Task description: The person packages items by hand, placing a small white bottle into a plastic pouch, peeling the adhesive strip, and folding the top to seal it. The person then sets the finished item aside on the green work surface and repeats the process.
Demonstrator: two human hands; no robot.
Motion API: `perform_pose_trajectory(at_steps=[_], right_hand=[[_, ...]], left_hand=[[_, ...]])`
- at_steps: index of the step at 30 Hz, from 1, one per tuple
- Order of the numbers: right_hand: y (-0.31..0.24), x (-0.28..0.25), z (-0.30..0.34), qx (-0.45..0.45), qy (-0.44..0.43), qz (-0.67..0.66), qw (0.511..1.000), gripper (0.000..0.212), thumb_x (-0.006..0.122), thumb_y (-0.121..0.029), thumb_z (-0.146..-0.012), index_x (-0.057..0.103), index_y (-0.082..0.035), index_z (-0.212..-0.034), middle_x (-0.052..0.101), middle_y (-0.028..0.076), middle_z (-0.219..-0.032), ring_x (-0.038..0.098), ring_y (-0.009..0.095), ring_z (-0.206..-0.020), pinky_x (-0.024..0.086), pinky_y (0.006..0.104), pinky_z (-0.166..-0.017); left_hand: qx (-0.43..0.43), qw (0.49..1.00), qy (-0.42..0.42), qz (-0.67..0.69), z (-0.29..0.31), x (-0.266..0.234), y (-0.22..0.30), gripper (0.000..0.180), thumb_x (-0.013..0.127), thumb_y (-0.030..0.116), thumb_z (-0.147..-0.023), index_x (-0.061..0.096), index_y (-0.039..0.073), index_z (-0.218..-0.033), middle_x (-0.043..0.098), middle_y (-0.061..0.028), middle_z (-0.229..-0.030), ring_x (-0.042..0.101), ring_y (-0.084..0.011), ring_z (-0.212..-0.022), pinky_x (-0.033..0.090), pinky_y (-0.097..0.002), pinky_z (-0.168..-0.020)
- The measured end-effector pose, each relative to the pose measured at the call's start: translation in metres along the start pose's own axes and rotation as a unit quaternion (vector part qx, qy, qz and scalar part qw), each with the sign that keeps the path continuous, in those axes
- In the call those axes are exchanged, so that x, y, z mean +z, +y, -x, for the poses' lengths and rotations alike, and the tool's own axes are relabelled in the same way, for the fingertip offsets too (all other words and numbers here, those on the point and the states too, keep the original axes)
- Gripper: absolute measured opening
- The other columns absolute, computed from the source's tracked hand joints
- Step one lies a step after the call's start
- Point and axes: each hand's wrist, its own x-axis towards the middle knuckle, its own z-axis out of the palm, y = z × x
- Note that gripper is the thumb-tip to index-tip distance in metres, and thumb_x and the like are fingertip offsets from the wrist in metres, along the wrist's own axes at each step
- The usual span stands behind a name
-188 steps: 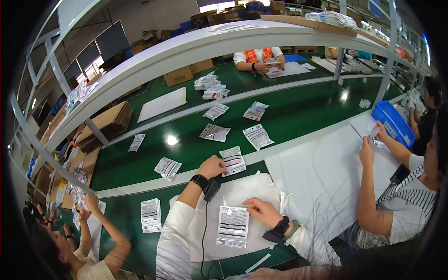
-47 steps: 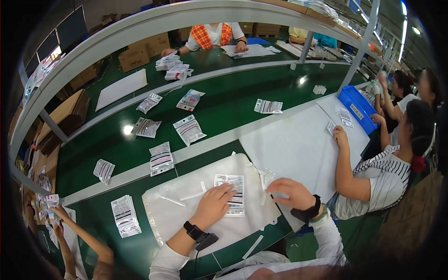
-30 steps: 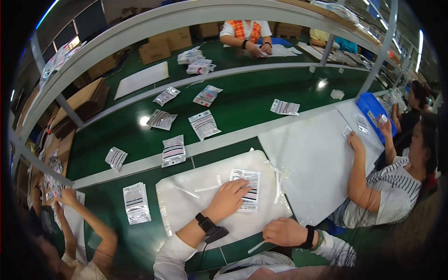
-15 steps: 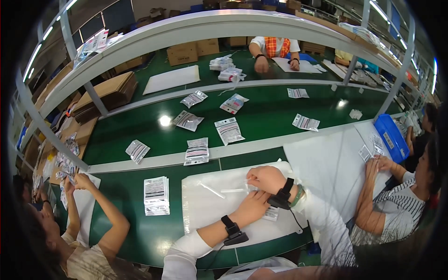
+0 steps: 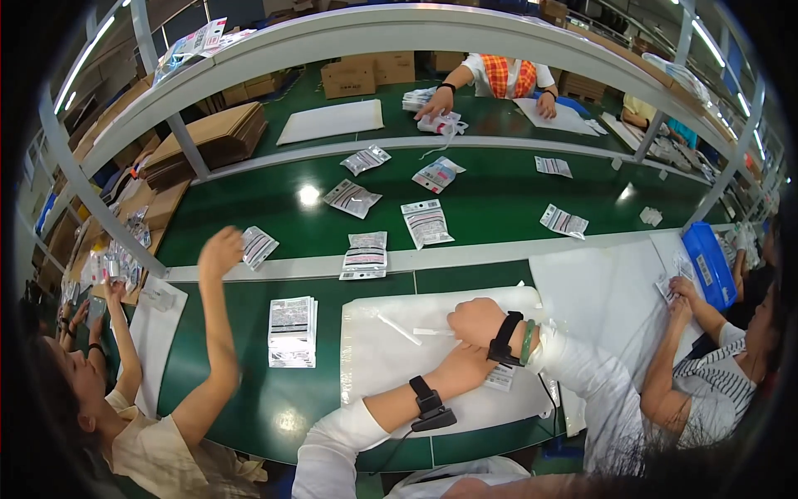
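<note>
My left hand [image 5: 459,371] and my right hand [image 5: 479,322] meet over a white work mat [image 5: 378,366], the right one just beyond the left. Fingers of both are bent and closed together. What they hold is hidden under them. Partly covered by my hands and wrists, a small printed silver pouch [image 5: 500,377] lies on the mat. Left of my fingers are a slim white strip [image 5: 399,328] and a second, shorter white strip [image 5: 434,332]. A stack of printed silver pouches [image 5: 292,332] stands on the green table beside the mat.
Beyond a metal rail [image 5: 316,269], several silver pouches [image 5: 427,224] lie scattered on a green belt. A co-worker's raised hand [image 5: 220,251] is near a pouch at left. At right are another worker's hands [image 5: 683,293] and a blue bin [image 5: 709,266]. A shelf beam [image 5: 382,29] spans overhead.
The whole view has shifted a little. The left co-worker's arm has risen toward a pouch on the belt. The person across has reached toward the bagged stack. My hands remain together over the mat.
</note>
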Motion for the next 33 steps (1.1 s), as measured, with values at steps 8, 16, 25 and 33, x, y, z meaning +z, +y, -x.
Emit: perform_pose_trajectory(at_steps=[8,16,25,33], right_hand=[[-0.007,0.001,0.006,0.007,0.000,0.031,0.999,0.014,0.063,-0.017,-0.080,0.066,-0.006,-0.086,0.068,0.014,-0.078,0.069,0.033,-0.070,0.055,0.0437,-0.059],[0.022,-0.014,0.012,0.023,0.102,-0.022,0.994,0.015,0.057,-0.010,-0.082,0.060,-0.006,-0.096,0.066,0.014,-0.080,0.068,0.034,-0.071,0.054,0.0431,-0.058],[0.026,-0.025,0.009,-0.190,0.014,-0.002,0.982,0.019,0.059,-0.012,-0.083,0.058,-0.013,-0.102,0.061,0.007,-0.091,0.067,0.028,-0.074,0.055,0.0391,-0.059],[0.033,-0.017,0.006,-0.214,0.014,-0.037,0.976,0.017,0.063,-0.014,-0.081,0.060,-0.011,-0.098,0.056,0.004,-0.104,0.066,0.025,-0.080,0.056,0.0370,-0.062]], left_hand=[[-0.073,0.990,-0.081,0.094,-0.005,0.000,0.005,0.019,0.053,0.012,-0.087,0.065,0.003,-0.099,0.066,-0.0177,-0.100,0.064,-0.0338,-0.096,0.050,-0.0441,-0.085],[-0.006,1.000,-0.025,-0.016,-0.016,-0.010,0.009,0.035,0.055,0.012,-0.086,0.059,0.005,-0.120,0.057,-0.0127,-0.127,0.054,-0.0286,-0.120,0.042,-0.0393,-0.104],[0.002,1.000,-0.015,-0.003,-0.012,-0.006,0.006,0.043,0.052,0.011,-0.087,0.055,0.003,-0.129,0.054,-0.0137,-0.130,0.051,-0.0291,-0.123,0.039,-0.0411,-0.106],[0.005,1.000,-0.009,-0.001,-0.013,-0.012,0.007,0.043,0.052,0.010,-0.086,0.055,0.002,-0.129,0.053,-0.0131,-0.130,0.047,-0.0296,-0.126,0.034,-0.0407,-0.108]])
